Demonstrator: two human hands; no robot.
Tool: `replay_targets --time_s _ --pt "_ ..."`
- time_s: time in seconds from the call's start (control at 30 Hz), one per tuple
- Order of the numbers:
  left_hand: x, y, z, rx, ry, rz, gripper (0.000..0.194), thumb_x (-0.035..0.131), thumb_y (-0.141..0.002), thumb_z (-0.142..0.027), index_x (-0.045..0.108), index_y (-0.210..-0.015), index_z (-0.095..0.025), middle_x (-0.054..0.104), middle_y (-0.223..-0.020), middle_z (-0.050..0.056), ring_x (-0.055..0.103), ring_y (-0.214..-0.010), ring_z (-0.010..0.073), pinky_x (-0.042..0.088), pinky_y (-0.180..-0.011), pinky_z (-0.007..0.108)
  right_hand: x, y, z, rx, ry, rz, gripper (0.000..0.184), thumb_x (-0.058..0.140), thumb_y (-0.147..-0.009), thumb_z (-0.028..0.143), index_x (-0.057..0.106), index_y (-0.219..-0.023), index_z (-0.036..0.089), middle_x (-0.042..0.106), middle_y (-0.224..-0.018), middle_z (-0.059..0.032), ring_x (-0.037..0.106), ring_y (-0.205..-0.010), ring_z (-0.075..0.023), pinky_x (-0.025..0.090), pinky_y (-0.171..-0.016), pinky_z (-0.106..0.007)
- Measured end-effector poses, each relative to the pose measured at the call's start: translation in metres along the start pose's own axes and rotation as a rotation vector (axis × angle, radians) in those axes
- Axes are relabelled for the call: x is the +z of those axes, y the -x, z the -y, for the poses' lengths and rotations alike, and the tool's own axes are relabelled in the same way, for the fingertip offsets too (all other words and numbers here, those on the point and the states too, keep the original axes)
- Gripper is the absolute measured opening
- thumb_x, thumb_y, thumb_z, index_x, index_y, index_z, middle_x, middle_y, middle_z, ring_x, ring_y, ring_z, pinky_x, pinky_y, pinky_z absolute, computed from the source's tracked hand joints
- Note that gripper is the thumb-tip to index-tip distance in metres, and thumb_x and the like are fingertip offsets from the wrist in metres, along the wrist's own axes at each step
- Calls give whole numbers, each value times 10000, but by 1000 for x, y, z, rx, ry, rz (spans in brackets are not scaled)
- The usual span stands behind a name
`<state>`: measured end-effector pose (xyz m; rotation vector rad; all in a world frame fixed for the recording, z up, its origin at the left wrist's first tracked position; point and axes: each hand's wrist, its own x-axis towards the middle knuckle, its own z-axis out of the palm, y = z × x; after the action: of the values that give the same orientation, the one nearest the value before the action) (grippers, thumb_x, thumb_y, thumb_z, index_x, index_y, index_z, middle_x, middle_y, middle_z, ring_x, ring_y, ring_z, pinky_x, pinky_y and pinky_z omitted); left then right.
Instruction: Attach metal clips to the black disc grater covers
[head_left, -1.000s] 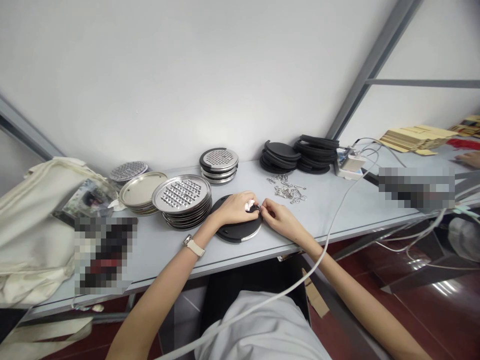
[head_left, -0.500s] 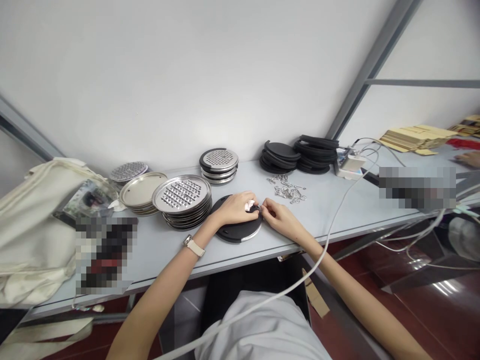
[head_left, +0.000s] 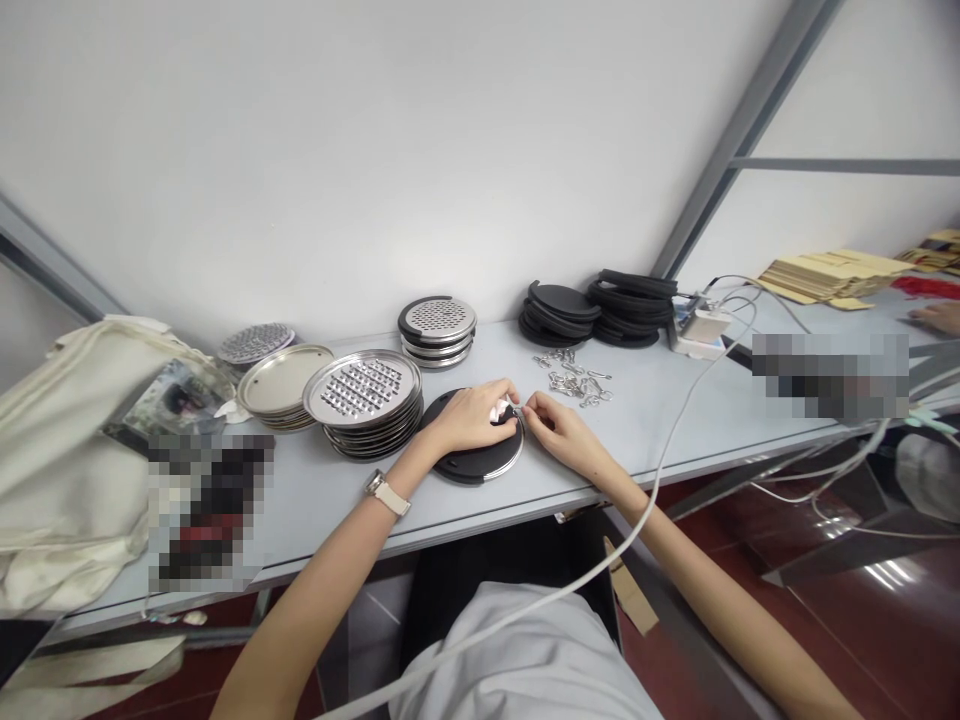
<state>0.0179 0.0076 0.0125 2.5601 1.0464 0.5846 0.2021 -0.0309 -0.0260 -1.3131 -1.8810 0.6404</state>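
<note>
My left hand (head_left: 476, 415) lies over a black round disc (head_left: 472, 465) with a silver edge, near the table's front. Its fingers are curled at the disc's right side, with a crumpled white scrap (head_left: 499, 409) between them. At that same edge my right hand (head_left: 555, 425) is closed in a pinch on a small metal piece (head_left: 518, 411), whose kind is too small to tell. Beside the left hand stands a stack of round metal grater plates (head_left: 364, 390). Small metal clips (head_left: 577, 383) lie loose behind the right hand.
Plain metal discs (head_left: 285, 380) and another grater stack (head_left: 439, 320) stand farther back. Black discs (head_left: 562, 302) and black rings (head_left: 634, 300) are piled near the wall. A white cable (head_left: 660, 450) hangs across my right forearm. Another person's hand (head_left: 937, 316) shows far right.
Both hands stay at the disc's right edge, with only a slight shift of the fingers. The rest of the table looks the same.
</note>
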Motion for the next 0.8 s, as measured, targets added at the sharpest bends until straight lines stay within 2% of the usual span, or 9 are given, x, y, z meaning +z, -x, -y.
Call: replay_targets --time_s 0.5,0.8 --pt "3 0 1 37 -111 -5 123 548 -794 -294 480 -872 -227 591 -807 -18 559 -702 167 359 -609 279 6 -6 3 -37 132 21 271 380 -952 322 387 -700 222 487 -588 28 454 -533 -142 306 -564 -249" --pt "2 0 -1 -18 -127 27 264 548 -816 -343 495 -1053 -239 637 -827 -8 619 -742 204 415 -668 295 0 -4 5 -41 128 64 273 366 -959 319 436 -716 215 536 -617 16 497 -574 -148 319 -580 -247"
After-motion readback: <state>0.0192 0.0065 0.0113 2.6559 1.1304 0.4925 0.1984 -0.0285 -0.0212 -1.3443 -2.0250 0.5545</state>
